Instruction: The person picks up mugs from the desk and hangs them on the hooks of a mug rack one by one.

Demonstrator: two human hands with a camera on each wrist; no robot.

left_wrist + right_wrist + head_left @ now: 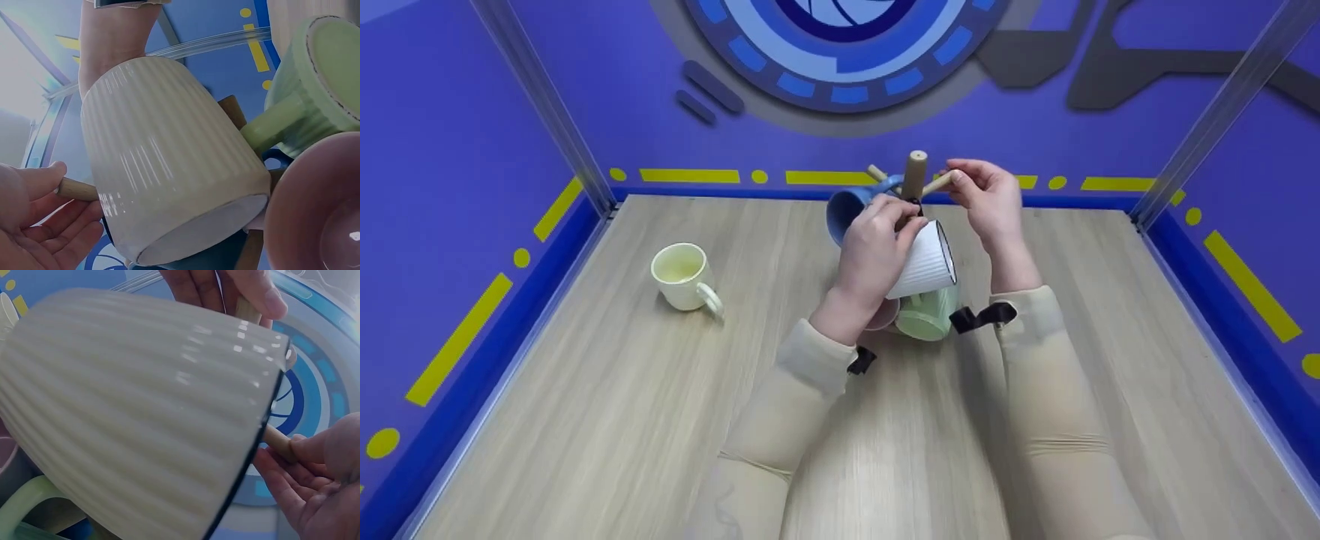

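A wooden mug tree carries several mugs. With thumb and fingers my right hand pinches the end of its right peg. The left hand is in front of the stand, beside a white ribbed mug with a dark rim. Its thumb and fingers pinch the tip of another peg, seen in the left wrist view. The white mug lies tilted, mouth to the right, its handle hidden. Behind the left hand is a blue mug; below are a green mug and a pink mug.
A pale yellow mug stands upright on the wood-grain table, left of the mug tree. Blue panels with yellow marks enclose the back and both sides. Each sleeve cuff bears a black strap.
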